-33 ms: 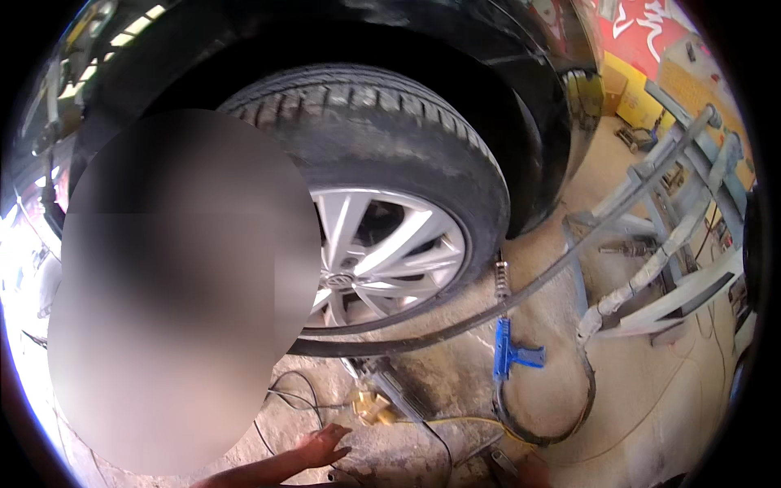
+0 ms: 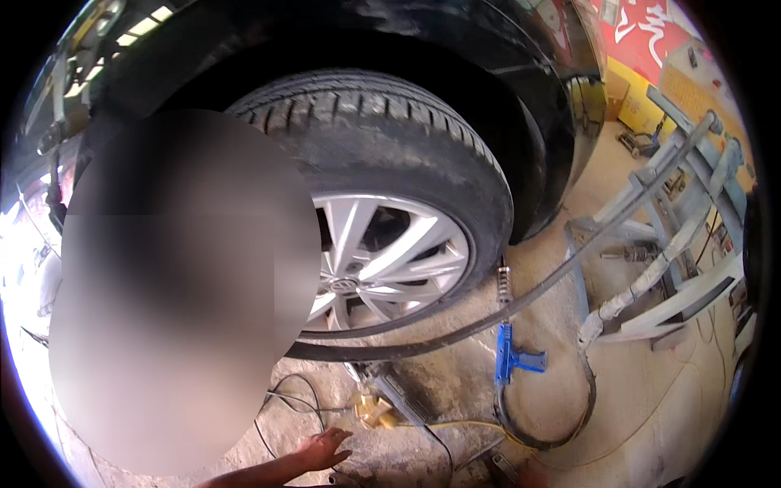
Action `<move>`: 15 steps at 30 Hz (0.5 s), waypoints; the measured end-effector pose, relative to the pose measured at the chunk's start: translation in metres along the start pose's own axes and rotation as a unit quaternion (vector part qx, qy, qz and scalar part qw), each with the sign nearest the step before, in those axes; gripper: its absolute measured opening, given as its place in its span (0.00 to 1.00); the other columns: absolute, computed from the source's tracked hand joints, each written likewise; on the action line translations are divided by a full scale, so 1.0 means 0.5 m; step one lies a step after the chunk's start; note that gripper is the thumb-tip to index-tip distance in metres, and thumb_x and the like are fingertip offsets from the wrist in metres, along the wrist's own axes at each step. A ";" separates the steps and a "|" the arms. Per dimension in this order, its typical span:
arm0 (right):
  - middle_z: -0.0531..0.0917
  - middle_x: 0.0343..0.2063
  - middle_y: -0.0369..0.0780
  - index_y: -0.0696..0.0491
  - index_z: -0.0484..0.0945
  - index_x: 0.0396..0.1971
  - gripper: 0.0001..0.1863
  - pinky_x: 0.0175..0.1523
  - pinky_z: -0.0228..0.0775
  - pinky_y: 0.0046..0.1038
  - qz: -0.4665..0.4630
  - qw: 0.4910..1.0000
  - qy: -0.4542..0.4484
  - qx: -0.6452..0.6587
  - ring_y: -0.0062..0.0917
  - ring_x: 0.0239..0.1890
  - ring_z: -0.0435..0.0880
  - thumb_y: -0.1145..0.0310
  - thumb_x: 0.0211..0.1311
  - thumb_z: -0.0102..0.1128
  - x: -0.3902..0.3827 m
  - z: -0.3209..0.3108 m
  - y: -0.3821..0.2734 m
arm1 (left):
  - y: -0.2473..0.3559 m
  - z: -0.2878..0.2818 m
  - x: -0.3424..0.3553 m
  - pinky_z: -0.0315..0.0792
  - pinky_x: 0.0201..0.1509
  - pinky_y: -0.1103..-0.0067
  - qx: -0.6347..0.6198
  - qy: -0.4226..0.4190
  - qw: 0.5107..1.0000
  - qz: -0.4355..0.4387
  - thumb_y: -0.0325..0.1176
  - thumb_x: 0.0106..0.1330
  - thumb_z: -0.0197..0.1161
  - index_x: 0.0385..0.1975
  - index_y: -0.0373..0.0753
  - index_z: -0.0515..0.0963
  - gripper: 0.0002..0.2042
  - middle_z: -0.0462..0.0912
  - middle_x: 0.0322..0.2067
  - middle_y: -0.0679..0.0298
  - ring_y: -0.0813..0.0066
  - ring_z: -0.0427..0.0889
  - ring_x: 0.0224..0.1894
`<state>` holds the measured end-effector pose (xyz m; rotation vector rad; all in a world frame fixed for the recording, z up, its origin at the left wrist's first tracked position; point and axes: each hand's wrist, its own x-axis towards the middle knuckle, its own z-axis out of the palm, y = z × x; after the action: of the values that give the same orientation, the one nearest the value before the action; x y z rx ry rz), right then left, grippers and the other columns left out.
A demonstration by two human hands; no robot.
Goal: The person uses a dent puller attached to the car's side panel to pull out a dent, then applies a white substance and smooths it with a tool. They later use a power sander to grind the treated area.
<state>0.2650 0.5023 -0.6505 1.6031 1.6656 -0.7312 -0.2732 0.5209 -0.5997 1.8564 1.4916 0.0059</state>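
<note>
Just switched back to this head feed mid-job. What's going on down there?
The person's left hand reaches in low from the bottom edge, fingers apart, with nothing visibly held. Nearest to it is a yellowish, lobed object on the floor. Beyond, a silver-spoked wheel sits in the wheel arch of a black car. A blue pistol-shaped tool lies farther right, out of the hand's grasp. The right hand can't be made out.

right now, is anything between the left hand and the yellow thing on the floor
Nothing visible stands in the way: only bare concrete floor shows between the left hand and the yellow thing. How high the hand is above the floor, I cannot tell.
</note>
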 end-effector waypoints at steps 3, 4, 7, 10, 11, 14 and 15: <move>0.78 0.41 0.48 0.54 0.71 0.47 0.21 0.48 0.68 0.39 0.019 0.997 0.029 0.063 0.39 0.45 0.77 0.61 0.54 0.53 0.023 0.009 0.006 | 0.001 -0.001 -0.019 0.72 0.51 0.64 -0.030 0.007 0.999 -0.030 0.51 0.63 0.54 0.57 0.46 0.66 0.25 0.71 0.51 0.55 0.55 0.74 0.51; 0.78 0.41 0.48 0.54 0.71 0.48 0.21 0.48 0.68 0.39 0.022 0.996 0.039 0.077 0.38 0.45 0.77 0.61 0.55 0.52 0.028 0.005 0.007 | -0.002 0.003 -0.019 0.72 0.50 0.64 -0.028 0.012 0.999 -0.032 0.51 0.63 0.54 0.57 0.46 0.66 0.25 0.71 0.51 0.55 0.55 0.74 0.51; 0.78 0.42 0.47 0.53 0.70 0.50 0.21 0.48 0.68 0.38 0.036 0.990 0.057 0.123 0.38 0.45 0.76 0.60 0.58 0.49 0.038 0.001 0.006 | -0.013 0.014 -0.020 0.72 0.50 0.65 -0.038 0.026 0.999 -0.024 0.50 0.63 0.54 0.56 0.45 0.67 0.24 0.72 0.50 0.56 0.56 0.75 0.51; 0.78 0.42 0.47 0.53 0.69 0.52 0.22 0.48 0.68 0.37 0.059 0.981 0.067 0.174 0.37 0.45 0.76 0.58 0.60 0.46 0.034 0.005 0.011 | -0.014 0.019 -0.003 0.72 0.50 0.66 -0.064 0.030 0.997 0.008 0.49 0.63 0.54 0.55 0.44 0.68 0.23 0.72 0.50 0.56 0.55 0.75 0.50; 0.78 0.42 0.46 0.53 0.69 0.52 0.22 0.48 0.68 0.37 0.070 0.976 0.071 0.196 0.37 0.44 0.76 0.58 0.61 0.45 0.028 0.011 0.012 | -0.013 0.017 0.004 0.72 0.50 0.66 -0.069 0.025 0.997 0.016 0.49 0.63 0.53 0.55 0.44 0.68 0.23 0.72 0.50 0.56 0.55 0.75 0.50; 0.77 0.42 0.46 0.52 0.68 0.54 0.23 0.48 0.68 0.36 0.088 0.961 0.072 0.252 0.37 0.44 0.76 0.57 0.64 0.42 0.026 0.010 0.017 | -0.027 0.012 -0.005 0.72 0.51 0.66 -0.088 0.035 0.995 0.018 0.49 0.64 0.53 0.55 0.44 0.67 0.23 0.72 0.50 0.56 0.54 0.75 0.50; 0.77 0.42 0.46 0.52 0.68 0.55 0.23 0.48 0.68 0.36 0.107 0.949 0.073 0.287 0.36 0.44 0.76 0.56 0.64 0.41 0.005 0.031 0.012 | -0.038 0.005 -0.004 0.72 0.51 0.65 -0.088 0.026 0.995 0.030 0.48 0.64 0.53 0.55 0.45 0.67 0.23 0.72 0.50 0.56 0.54 0.74 0.50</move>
<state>0.2727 0.4919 -0.6611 2.2486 1.4143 -1.0701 -0.2885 0.5189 -0.6110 1.7708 1.4220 0.2097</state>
